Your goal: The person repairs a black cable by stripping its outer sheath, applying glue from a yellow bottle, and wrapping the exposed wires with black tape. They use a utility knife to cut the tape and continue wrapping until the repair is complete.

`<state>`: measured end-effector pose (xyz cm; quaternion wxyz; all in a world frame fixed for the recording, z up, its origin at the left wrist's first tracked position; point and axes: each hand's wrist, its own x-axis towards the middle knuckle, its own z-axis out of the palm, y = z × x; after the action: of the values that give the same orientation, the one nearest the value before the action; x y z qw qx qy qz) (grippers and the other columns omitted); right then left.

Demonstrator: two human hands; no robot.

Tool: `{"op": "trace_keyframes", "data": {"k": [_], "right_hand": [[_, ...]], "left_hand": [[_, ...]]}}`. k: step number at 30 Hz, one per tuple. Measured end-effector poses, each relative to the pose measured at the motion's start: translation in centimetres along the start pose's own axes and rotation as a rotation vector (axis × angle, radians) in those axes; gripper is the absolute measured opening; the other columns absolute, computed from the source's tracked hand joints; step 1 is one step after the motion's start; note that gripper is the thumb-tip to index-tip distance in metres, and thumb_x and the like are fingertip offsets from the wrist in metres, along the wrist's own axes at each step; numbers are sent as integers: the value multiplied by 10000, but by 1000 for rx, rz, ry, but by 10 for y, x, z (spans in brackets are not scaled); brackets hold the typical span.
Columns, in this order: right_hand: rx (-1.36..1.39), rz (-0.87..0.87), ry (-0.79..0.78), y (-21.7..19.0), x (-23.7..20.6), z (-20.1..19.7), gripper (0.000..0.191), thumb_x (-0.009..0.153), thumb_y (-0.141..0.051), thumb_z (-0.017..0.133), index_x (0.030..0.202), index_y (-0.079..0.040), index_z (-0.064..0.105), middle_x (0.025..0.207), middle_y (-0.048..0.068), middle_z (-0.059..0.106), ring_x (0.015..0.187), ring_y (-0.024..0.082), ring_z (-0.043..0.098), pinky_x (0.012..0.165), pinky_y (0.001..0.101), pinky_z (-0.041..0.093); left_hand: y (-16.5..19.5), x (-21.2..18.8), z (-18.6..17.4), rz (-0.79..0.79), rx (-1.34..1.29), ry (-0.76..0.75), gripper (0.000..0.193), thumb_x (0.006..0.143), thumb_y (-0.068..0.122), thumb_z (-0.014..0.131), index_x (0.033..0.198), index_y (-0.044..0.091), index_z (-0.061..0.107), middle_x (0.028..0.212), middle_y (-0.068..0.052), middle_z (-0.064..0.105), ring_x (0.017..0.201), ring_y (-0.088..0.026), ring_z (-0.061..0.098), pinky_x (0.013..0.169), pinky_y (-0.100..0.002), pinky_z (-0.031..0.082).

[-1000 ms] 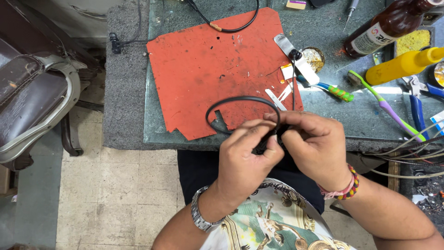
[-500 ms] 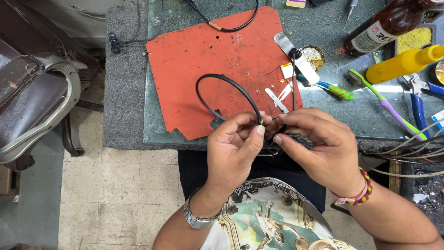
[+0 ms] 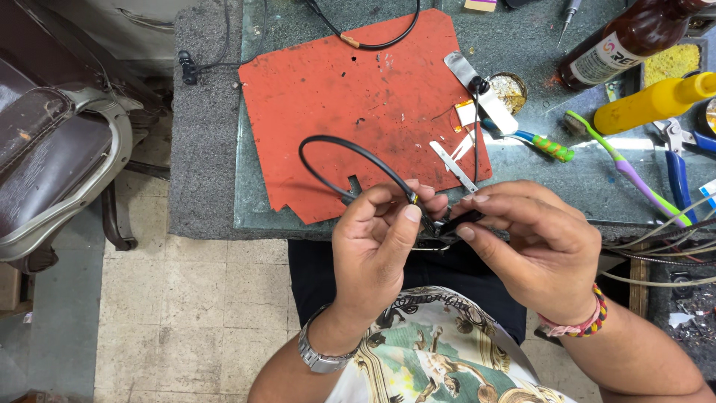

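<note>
Both hands, the left hand [image 3: 377, 250] and the right hand [image 3: 533, 250], pinch one black cable [image 3: 339, 149] together, looping over the red mat [image 3: 358, 82]; tweezers [image 3: 453, 166] and toothbrush [image 3: 626, 168] lie behind.

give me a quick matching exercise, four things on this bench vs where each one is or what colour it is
Things:
1. black cable
2. mat
3. squeeze bottle
4. toothbrush

Descriptions:
A. yellow, lying on its side at the right of the bench
B. looped over the mat, pinched between the left hand and right hand
C. green and purple handle, right of the mat
D. red-orange sheet on the benchtop

Pairs: 1-B, 2-D, 3-A, 4-C
</note>
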<state>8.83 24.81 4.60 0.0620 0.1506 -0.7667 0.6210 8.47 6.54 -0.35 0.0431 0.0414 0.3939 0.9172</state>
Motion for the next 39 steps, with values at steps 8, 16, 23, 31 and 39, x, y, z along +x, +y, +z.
{"op": "trace_keyframes", "data": {"k": [8,16,23,31,39], "right_hand": [[-77,-130,89,9,-13,0,325,885,163,741,1173,43,651,1154,167,664,1051,233,734,900,326,640],[-67,-225,182,21,-23,0,340,865,158,756,1123,-1,602,1190,158,661,1035,221,727,929,356,651],[287,-84,227,42,-45,-5,332,932,163,706,1172,-40,599,1194,171,660,1114,256,721,1024,419,618],[645,-17,283,56,-48,-13,259,1015,136,709,1193,-16,597,1180,173,650,1110,237,686,1095,448,587],[110,-49,270,53,-4,-17,195,984,119,758,1076,19,618,1171,184,691,1119,219,700,1031,353,579]], "left_hand": [[0,-7,4,61,-57,-11,198,1128,-6,508,1324,-34,514,1269,-183,654,1212,-263,683,1112,-440,579],[1,-11,4,101,-151,6,220,1141,-2,389,1357,2,428,1324,-219,606,1259,-331,661,1118,-531,585],[0,-14,3,82,-178,9,217,1154,7,370,1364,11,425,1319,-234,600,1249,-350,666,1098,-543,594],[0,-15,0,71,-220,17,211,1160,17,358,1362,11,416,1295,-230,610,1242,-350,670,1079,-537,604],[0,-14,0,57,-204,24,220,1147,26,392,1365,8,420,1317,-229,618,1241,-350,667,1100,-535,587]]}}
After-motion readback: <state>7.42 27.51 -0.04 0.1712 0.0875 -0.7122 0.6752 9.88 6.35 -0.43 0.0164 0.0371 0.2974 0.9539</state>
